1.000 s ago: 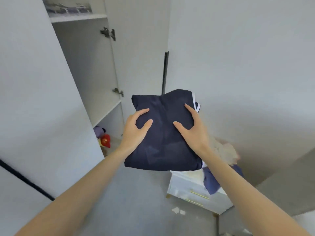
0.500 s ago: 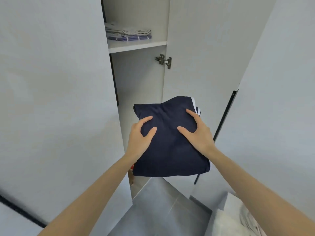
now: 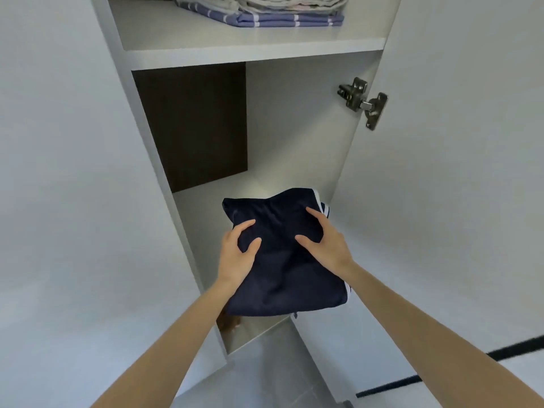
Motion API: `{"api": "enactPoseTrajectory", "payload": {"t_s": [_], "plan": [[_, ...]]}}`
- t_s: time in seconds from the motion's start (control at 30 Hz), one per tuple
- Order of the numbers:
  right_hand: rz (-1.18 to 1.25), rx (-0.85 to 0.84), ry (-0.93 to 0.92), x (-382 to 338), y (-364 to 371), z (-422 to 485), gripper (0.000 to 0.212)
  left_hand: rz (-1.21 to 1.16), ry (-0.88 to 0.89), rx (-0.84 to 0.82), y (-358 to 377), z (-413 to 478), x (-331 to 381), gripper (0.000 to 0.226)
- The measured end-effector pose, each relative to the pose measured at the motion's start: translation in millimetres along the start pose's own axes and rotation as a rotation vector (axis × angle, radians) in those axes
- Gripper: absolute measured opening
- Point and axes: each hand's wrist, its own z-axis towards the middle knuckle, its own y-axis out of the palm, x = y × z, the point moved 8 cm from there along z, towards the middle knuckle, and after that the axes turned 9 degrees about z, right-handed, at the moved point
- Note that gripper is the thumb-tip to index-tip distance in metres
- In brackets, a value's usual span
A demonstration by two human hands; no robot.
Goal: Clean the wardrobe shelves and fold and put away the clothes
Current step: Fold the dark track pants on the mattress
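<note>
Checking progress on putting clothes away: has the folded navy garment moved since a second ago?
Yes. The navy garment, gripped by the left hand and right hand, has moved in over the lower shelf, beneath the door hinge.

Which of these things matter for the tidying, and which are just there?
Part of the job: folded navy garment, gripped by the left hand and right hand; lower shelf ahead of it; folded stack on the upper shelf.
Just there: door hinge; open wardrobe door.

folded garment (image 3: 279, 260): navy, white trim | shelf (image 3: 253, 51): white | towel (image 3: 288, 20): blue, white stripes
</note>
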Motion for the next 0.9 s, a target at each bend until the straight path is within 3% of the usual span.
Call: {"api": "enactPoseTrajectory", "payload": {"t_s": [0.23,0.47,0.63,0.73,0.83,0.9], "plan": [[-0.027,-0.187,0.04,39,49,109,0.069,-0.018,-0.188,0.159,19,72,-56,0.038],[-0.046,-0.233,-0.017,72,95,202,0.066,-0.021,-0.203,0.291,42,144,-119,0.043],[-0.563,-0.263,-0.099,105,121,212,0.06,0.435,-0.294,0.083,69,155,-170,0.061],[-0.773,-0.475,-0.066,124,138,189,0.063,0.723,-0.234,-0.208,97,140,-173,0.067],[-0.902,-0.599,-0.014,144,141,174,0.073,0.844,-0.295,-0.471,120,125,-193,0.08],[-0.922,-0.608,-0.009,151,140,173,0.074,0.881,-0.297,-0.485,127,120,-201,0.078]]}}
